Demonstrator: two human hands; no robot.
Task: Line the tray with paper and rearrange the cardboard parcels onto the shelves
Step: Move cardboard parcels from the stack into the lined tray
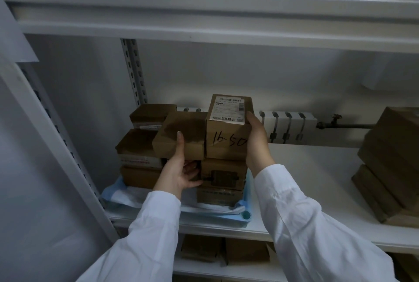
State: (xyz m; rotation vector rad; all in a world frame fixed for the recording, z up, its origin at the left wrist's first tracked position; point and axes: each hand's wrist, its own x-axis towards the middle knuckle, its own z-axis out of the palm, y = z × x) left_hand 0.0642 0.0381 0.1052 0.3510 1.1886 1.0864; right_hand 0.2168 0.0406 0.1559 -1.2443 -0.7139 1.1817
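Observation:
A blue tray (246, 214) lined with white paper (127, 197) sits on the middle shelf (317, 191), at its left end. Cardboard parcels are stacked in it. My left hand (179, 170) grips a flat brown parcel (183, 135) from below, thumb on its front. My right hand (257, 143) holds the right side of a taller labelled parcel (229, 127) marked "16-50". Both sit on top of the stack, side by side. Lower parcels (223, 174) and a left column of parcels (136, 145) lie beneath and behind.
A second pile of brown parcels (390, 163) stands at the right end of the same shelf. A slotted upright (133, 70) and a pipe with a valve (340, 125) run along the back. More boxes (244, 252) sit on the shelf below, and one above.

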